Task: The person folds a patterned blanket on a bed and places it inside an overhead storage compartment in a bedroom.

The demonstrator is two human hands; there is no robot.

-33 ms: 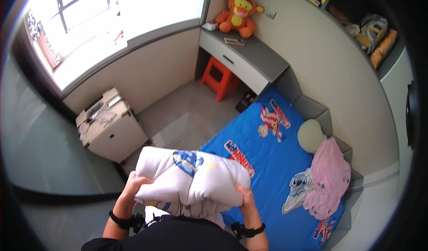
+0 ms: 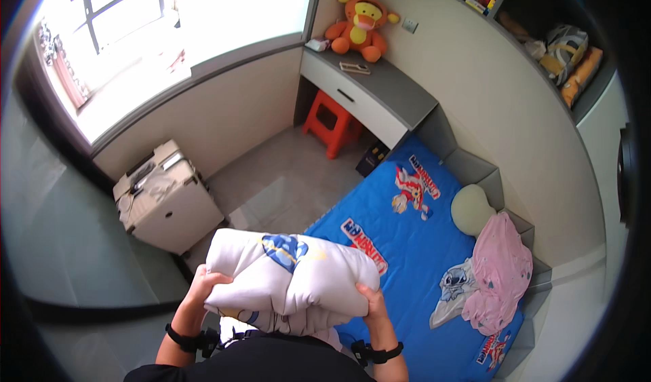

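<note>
A thick white quilt (image 2: 319,283) with a blue and yellow cartoon print is folded into a padded bundle in front of my body. My left hand (image 2: 206,285) grips its left end, thumb on top. At the right end my right hand (image 2: 372,302) holds it the same way, with the other fingers hidden underneath. The bundle hangs level in the air, partly over the near-left edge of a bed with a blue printed sheet (image 2: 407,260). Black bands circle both of my wrists.
On the bed's right side lie a pink garment (image 2: 502,273), a white printed cloth (image 2: 456,288) and a pale green round cushion (image 2: 472,209). Beyond stand a desk (image 2: 400,97) with an orange plush toy (image 2: 361,29) and a red stool (image 2: 330,121). A cream suitcase (image 2: 173,209) stands left.
The whole view has shifted very slightly, the bundle sitting a little lower in it. Both hands keep their hold on the quilt.
</note>
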